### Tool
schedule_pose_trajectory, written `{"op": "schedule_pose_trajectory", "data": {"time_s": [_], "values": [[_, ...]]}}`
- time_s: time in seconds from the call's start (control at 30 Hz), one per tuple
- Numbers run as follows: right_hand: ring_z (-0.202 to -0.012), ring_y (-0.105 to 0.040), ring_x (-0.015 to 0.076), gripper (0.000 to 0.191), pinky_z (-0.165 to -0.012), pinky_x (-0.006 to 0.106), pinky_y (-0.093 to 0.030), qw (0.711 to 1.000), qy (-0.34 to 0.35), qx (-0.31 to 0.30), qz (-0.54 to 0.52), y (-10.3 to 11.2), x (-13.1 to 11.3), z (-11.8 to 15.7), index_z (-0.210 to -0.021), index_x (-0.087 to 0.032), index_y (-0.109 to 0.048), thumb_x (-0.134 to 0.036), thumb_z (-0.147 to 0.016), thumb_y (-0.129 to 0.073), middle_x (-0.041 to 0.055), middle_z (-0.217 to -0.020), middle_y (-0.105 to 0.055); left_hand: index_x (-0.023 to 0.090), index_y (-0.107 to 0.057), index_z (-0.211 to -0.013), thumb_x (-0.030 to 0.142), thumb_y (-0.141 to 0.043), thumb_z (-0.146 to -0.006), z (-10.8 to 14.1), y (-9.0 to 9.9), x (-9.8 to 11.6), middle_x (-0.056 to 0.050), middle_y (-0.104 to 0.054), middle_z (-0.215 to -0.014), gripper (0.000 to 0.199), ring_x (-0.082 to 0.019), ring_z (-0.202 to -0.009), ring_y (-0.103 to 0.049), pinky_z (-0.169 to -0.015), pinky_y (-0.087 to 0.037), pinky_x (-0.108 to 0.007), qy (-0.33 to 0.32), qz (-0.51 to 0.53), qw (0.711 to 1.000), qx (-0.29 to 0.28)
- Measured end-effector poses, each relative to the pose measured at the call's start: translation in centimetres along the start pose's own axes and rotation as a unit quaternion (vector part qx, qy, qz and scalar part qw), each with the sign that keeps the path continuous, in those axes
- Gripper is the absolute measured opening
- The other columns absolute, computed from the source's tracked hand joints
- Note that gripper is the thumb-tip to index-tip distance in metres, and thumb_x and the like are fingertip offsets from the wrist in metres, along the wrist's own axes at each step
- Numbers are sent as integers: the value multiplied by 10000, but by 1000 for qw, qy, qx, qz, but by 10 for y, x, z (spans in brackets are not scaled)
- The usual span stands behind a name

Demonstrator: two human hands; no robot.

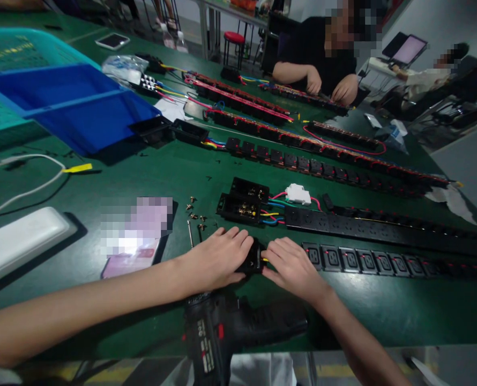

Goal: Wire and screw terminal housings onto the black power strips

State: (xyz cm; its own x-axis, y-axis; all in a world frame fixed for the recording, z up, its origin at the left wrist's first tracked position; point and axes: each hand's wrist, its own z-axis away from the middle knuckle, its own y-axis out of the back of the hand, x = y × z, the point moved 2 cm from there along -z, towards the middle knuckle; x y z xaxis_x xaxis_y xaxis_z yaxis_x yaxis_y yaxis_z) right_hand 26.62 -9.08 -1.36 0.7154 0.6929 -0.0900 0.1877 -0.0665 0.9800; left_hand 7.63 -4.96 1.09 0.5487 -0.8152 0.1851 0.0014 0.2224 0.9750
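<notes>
My left hand (222, 256) lies over a small black plastic box (256, 258), its fingers wrapped across the top and hiding most of it. Close against the box's right end, my right hand (290, 264) is closed around the wires there; only a bit of yellow wire (265, 259) shows. From under that hand a row of black outlet sockets (351, 259) runs off to the right. A black cordless drill (218, 335) lies just below my hands, near the table edge. Several brass-coloured screws (191, 205) are scattered beyond my left hand.
Two open black boxes (238, 208) are wired to a long black power strip (343, 228); a white breaker (297, 194) sits beside them. Left are a phone (140, 236), a white device (25, 241) and a blue bin (89, 112). Across the table a co-worker's hands (345, 90) handle another strip.
</notes>
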Motion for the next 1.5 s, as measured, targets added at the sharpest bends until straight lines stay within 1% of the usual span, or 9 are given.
{"op": "schedule_pose_trajectory", "data": {"time_s": [0.23,0.37,0.53,0.67,0.77,0.87,1.03,1.3,1.5], "values": [[-787,-513,222,79,-698,356,-375,1000,16,25,-3,-3,0,0,-905,-144,-603,-220,-900,-584,64,-838,-602,129,-465,-1144,297,-742,-770,-2,-7,-5,-106,-558,-1133,495,-290,-1063,-531,-890,-497,-414,-25,17,1000,-4],[-776,-519,211,40,-690,350,-382,999,3,5,-31,-4,2,0,-882,-163,-605,-195,-890,-583,54,-828,-611,132,-457,-1152,293,-731,-783,-4,-7,-6,-111,-556,-1155,487,-290,-1102,-518,-930,-482,-411,-26,30,999,-13],[-820,-530,213,76,-750,360,-422,997,1,-25,-78,-4,6,0,-950,-169,-603,-190,-878,-593,57,-870,-618,141,-464,-1161,314,-725,-791,-5,-8,-6,-117,-566,-1184,485,-290,-1116,-525,-944,-472,-416,-24,32,999,-22],[-883,-536,227,181,-807,380,-447,995,3,13,-94,-5,7,4,-1034,-176,-570,-162,-857,-609,64,-926,-625,128,-483,-1212,403,-719,-799,-4,-1,-7,-141,-566,-1234,549,-310,-1142,-526,-929,-468,-428,-8,13,999,-31],[-967,-537,235,256,-879,402,-458,992,12,60,-107,-7,8,8,-1097,-185,-523,-146,-859,-610,76,-1002,-622,130,-523,-1187,523,-754,-730,0,9,-9,-149,-589,-1196,645,-345,-1106,-551,-883,-470,-460,20,-4,999,-42],[-980,-537,229,273,-890,417,-464,991,9,69,-115,-8,10,9,-1110,-209,-504,-148,-865,-607,71,-1034,-611,162,-566,-1095,465,-805,-680,4,16,-11,-103,-626,-1055,567,-333,-1002,-600,-815,-478,-446,38,-10,997,-61],[-934,-529,232,265,-822,414,-469,993,-6,50,-106,-6,11,7,-1115,-213,-506,-152,-871,-593,84,-1020,-607,173,-571,-1049,368,-765,-743,5,18,-11,-67,-630,-950,412,-284,-885,-631,-703,-468,-373,26,-14,997,-69],[-896,-521,224,206,-776,386,-469,992,-13,19,-122,-4,10,3,-1075,-187,-550,-113,-883,-560,95,-1009,-608,163,-567,-1025,376,-696,-802,7,13,-9,-70,-630,-929,334,-267,-856,-626,-724,-449,-379,-2,-27,999,-29],[-888,-526,214,87,-770,360,-469,993,-48,-10,-105,-4,9,3,-982,-193,-609,-155,-905,-592,73,-985,-611,163,-556,-1015,392,-685,-822,7,13,-8,-67,-627,-924,325,-254,-847,-625,-721,-449,-363,-26,-44,998,-28]]}}
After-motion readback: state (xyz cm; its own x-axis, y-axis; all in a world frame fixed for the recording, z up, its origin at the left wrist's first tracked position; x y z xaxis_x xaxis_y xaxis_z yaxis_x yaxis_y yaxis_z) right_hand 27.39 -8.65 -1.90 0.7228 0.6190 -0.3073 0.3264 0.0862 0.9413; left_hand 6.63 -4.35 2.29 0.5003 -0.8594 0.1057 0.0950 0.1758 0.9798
